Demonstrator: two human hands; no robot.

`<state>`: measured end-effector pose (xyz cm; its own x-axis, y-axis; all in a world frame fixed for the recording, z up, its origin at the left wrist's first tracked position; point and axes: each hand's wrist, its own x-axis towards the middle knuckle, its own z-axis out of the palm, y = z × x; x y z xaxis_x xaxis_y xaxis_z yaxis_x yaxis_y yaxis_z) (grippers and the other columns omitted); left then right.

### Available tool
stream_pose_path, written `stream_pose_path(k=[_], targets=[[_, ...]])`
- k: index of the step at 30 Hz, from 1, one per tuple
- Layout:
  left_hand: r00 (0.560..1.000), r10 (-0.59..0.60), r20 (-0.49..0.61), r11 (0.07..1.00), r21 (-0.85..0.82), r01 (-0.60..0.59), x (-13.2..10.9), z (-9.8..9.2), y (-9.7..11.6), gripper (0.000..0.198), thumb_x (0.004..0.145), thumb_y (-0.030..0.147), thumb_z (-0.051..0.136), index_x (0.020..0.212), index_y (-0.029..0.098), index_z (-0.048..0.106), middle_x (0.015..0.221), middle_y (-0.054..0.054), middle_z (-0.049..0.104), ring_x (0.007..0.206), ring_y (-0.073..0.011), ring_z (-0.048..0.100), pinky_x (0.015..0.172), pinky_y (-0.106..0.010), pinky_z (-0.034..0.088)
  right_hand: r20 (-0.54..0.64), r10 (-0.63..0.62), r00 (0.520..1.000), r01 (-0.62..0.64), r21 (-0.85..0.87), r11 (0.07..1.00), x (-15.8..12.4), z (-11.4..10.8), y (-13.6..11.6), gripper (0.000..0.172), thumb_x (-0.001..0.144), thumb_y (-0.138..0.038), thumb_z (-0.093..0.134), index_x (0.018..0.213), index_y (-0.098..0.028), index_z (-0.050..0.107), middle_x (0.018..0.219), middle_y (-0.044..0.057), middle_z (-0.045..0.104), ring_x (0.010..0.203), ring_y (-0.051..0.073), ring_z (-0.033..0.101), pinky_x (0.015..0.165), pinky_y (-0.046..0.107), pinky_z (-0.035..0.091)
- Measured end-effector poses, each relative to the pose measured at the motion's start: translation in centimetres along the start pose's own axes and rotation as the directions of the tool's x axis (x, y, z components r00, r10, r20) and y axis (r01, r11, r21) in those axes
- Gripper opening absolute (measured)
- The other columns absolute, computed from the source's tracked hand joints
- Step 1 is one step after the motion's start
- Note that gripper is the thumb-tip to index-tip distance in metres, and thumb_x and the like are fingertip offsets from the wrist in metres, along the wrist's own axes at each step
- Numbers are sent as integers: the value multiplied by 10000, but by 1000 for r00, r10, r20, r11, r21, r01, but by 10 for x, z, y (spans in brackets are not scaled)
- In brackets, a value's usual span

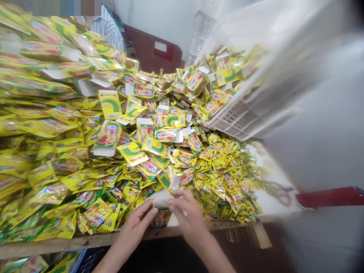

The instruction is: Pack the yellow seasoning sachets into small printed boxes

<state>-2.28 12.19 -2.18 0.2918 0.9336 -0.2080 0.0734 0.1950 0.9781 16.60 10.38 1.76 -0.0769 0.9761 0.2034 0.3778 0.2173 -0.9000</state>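
A small carton (161,219) with a white open flap is between my hands at the table's front edge. My left hand (139,220) pinches its left side between thumb and fingers. On the other side, my right hand (187,212) has its fingers at the white flap, slightly smeared by motion. Just beyond lie many loose yellow-green cartons (108,136), some with their white end flaps open. Small yellow sachets (218,159) are heaped to the right of the cartons, and larger yellow pouches (98,216) spread to the left.
A white plastic crate (236,117) tips over the pile at the right, with cartons inside. Pink-handled scissors (280,193) lie near a red object (330,198) at the right edge. A person in a striped sleeve (106,26) is across the table. A blue crate (85,261) sits below left.
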Motion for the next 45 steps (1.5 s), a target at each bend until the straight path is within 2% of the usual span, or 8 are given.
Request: stream_pose_path(k=[4, 9, 13, 17, 22, 29, 36, 45], targets=[[983, -182, 20, 971, -152, 183, 0, -1, 9, 345, 831, 423, 647, 1108, 231, 723, 1184, -52, 711, 1212, -303, 560, 1114, -442, 347, -20, 383, 924, -318, 517, 795, -10, 8, 8, 161, 784, -299, 732, 919, -224, 685, 717, -8, 576, 533, 111, 490, 465, 223, 416], [952, -281, 119, 866, -396, 305, -4, -1, 26, 357, 764, 317, 706, 1109, 226, 719, 1206, -69, 704, 1204, -321, 582, 1086, -472, 399, 192, 385, 903, -396, 720, 569, -4, 10, 11, 264, 698, -340, 775, 853, -183, 630, 611, -45, 533, 461, 91, 473, 443, 220, 441], [955, -231, 188, 892, -350, 285, -6, 2, 25, 384, 736, 298, 717, 1113, 228, 707, 1270, -70, 670, 1243, -326, 555, 1070, -454, 432, 120, 407, 905, -385, 637, 668, 5, 16, 13, 323, 573, -169, 789, 856, -196, 634, 650, -51, 576, 498, 75, 446, 435, 166, 351], [982, -147, -120, 974, -193, 122, 2, 4, 13, 410, 736, 395, 746, 1105, 221, 708, 1187, -68, 718, 1174, -309, 613, 1041, -447, 467, -59, 288, 956, -243, 394, 886, 17, 18, 15, 112, 704, -221, 715, 803, -208, 765, 710, -1, 615, 606, 112, 514, 562, 218, 446], [963, 12, -268, 1000, 17, -8, 7, 5, 2, 348, 734, 432, 748, 1008, 218, 757, 1076, -58, 763, 1063, -279, 678, 985, -400, 519, 10, 291, 957, -261, 466, 845, 20, 14, 16, 220, 754, -397, 741, 859, -211, 795, 792, 49, 674, 593, 144, 591, 491, 240, 502], [963, 205, -176, 973, 144, -180, 9, 12, 8, 221, 842, 334, 670, 1032, 240, 731, 1036, -46, 753, 963, -221, 700, 890, -335, 563, 23, 336, 942, -295, 539, 789, 14, 16, 24, 162, 707, -334, 795, 770, -188, 767, 654, 6, 622, 510, 126, 565, 449, 235, 499], [826, 562, -31, 770, 385, -509, -1, 1, 0, 206, 838, 162, 678, 1015, 248, 736, 1002, -51, 737, 964, -205, 686, 863, -310, 565, -60, 101, 993, -76, 333, 940, 1, 8, 19, 125, 702, -204, 821, 813, -219, 766, 799, 31, 664, 737, 175, 623, 640, 269, 512], [781, 605, 155, 687, 394, -610, -4, 10, -14, 462, 897, 72, 564, 1302, 293, 588, 1124, -61, 694, 1039, -168, 663, 888, -258, 549, -169, -193, 967, 206, 66, 976, -32, 16, 25, 249, 889, -107, 585, 1022, -271, 718, 1021, 70, 616, 956, 198, 617, 818, 333, 512]])
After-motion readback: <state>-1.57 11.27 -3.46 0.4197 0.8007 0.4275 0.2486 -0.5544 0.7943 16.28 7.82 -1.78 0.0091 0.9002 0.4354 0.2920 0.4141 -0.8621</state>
